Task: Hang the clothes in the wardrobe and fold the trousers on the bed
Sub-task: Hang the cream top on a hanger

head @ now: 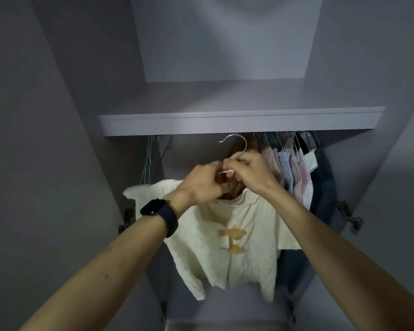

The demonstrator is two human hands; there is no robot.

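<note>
A cream jacket [239, 254] with orange toggle buttons and a brown furry collar hangs from a white hanger [237, 149] held up inside the open wardrobe. The hanger's metal hook pokes up just below the shelf, off the rail. My left hand [201, 182], with a ring and a black watch on the wrist, grips the jacket's collar and the hanger's left side. My right hand [251, 170] pinches the hanger at the base of the hook. The rail itself is hidden behind the shelf edge.
A grey shelf [242, 123] crosses the wardrobe above the hands. Several empty wire hangers [151, 158] hang at the left. Striped shirts [294, 173] and dark denim [325, 182] hang at the right. Both wardrobe doors stand open at the sides.
</note>
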